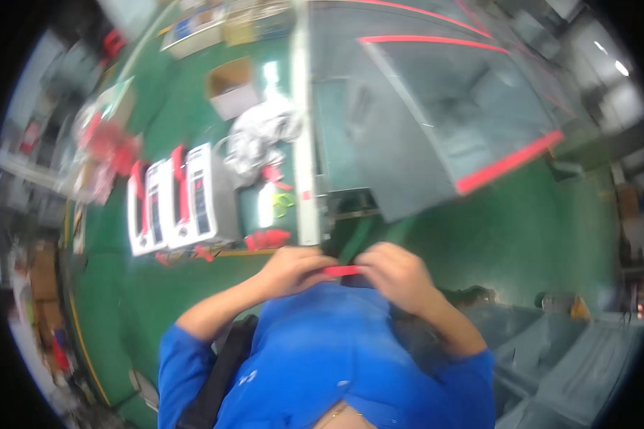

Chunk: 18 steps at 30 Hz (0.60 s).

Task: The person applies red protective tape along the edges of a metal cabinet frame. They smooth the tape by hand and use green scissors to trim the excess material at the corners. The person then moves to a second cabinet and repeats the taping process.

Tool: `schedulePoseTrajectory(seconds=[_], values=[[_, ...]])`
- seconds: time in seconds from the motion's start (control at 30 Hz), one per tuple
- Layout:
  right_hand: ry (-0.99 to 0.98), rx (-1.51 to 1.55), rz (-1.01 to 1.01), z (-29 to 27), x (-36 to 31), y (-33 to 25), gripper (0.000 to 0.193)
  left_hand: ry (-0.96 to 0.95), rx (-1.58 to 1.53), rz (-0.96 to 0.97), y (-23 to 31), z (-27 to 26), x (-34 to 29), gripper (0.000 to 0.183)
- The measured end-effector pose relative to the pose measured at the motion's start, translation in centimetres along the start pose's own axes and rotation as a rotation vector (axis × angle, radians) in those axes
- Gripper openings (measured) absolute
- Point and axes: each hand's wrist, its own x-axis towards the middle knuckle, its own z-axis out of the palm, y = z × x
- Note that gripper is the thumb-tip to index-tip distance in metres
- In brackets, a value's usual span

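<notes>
In front of my body a small flat red strip (342, 271) spans the gap between my two hands. My left hand (293, 271) pinches its left end, with the fingers closed. At the other end my right hand (397, 274) is closed on it too. Fingers cover both ends, and the blur hides what exactly the red piece is. Just beyond my left hand, several small red parts (268, 239) lie at the near edge of the green table.
Two white boxy units with red handles (193, 193) stand on the green table (186, 114) at left. Near them lie yellow-green scissors (283, 205), crumpled clear plastic (261, 136) and an open carton (232, 89). Red-edged grey panels (472, 107) occupy the right.
</notes>
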Motion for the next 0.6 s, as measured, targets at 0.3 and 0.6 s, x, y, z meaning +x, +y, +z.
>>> schedulePoseTrajectory(seconds=[0.3,0.6], values=[[0.108,0.083,0.256,-12.1,-3.2,2.2,0.013,-0.182,-0.075,-0.149,2.9,-6.8,10.7,0.024],[0.399,0.399,0.445,-14.9,-1.8,5.8,0.03,-0.133,0.253,-0.282,1.1,-13.8,19.0,0.015]])
